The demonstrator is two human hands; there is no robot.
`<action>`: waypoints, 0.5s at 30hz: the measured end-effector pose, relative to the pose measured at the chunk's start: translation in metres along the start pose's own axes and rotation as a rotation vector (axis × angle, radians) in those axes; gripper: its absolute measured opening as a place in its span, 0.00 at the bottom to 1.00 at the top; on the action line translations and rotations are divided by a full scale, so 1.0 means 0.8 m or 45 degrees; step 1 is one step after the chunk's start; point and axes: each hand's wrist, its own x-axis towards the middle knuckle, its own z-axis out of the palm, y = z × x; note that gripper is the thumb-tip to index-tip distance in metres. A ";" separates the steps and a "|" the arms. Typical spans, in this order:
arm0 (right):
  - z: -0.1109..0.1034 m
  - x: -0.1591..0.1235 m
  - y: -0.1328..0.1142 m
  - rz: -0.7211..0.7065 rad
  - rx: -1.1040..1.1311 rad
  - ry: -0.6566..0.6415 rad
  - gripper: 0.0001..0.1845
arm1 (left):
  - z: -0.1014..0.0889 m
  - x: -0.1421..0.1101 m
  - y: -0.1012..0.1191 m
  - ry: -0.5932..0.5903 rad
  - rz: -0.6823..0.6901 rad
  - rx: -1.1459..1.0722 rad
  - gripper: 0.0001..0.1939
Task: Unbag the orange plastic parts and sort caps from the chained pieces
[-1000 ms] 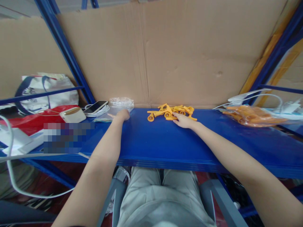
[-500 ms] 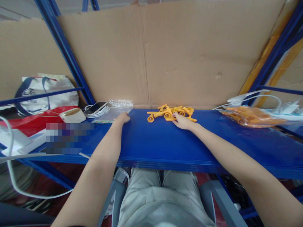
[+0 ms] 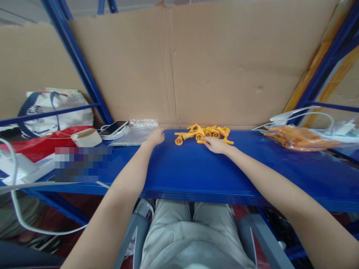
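Observation:
A small pile of yellow plastic parts (image 3: 206, 132) lies at the back of the blue shelf (image 3: 182, 168), against the cardboard wall. My right hand (image 3: 215, 144) rests at the pile's front edge. Its fingers are stretched out to the left and the fingertips touch a yellow part. My left hand (image 3: 156, 137) is on the shelf between the pile and a stack of clear plastic bags (image 3: 137, 130). It sits just right of the bags with its fingers curled, and what they hold, if anything, is hidden.
A phone (image 3: 113, 127) on a coiled white cable lies left of the bags, beside a small white box (image 3: 85, 137) and a red bag (image 3: 36, 144). At the right end lie a bag of orange parts (image 3: 298, 137) and white cables. Blue rack posts frame both sides.
My left hand has slid right, off the clear bags and toward the yellow pile. My right hand stays at the pile, its fingers now reaching a little further left.

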 end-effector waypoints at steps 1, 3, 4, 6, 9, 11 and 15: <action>0.000 0.000 0.000 0.017 -0.006 0.001 0.25 | 0.001 -0.001 0.007 -0.010 0.074 0.005 0.28; 0.000 0.001 0.000 0.043 -0.017 0.005 0.26 | 0.004 -0.003 0.022 -0.054 0.191 0.028 0.29; 0.001 0.001 0.000 0.052 -0.021 0.005 0.26 | 0.006 -0.004 0.029 -0.092 0.239 0.045 0.29; 0.002 0.002 0.002 0.068 -0.022 0.006 0.26 | 0.010 -0.006 0.041 -0.176 0.315 0.076 0.30; 0.003 0.003 0.005 0.074 -0.022 0.019 0.26 | 0.014 -0.007 0.051 -0.270 0.378 0.098 0.33; 0.004 0.003 0.006 0.067 -0.034 0.031 0.26 | 0.016 -0.007 0.052 -0.284 0.396 0.084 0.31; 0.005 0.004 0.007 0.110 -0.085 0.013 0.26 | 0.017 -0.006 0.052 -0.292 0.387 0.056 0.21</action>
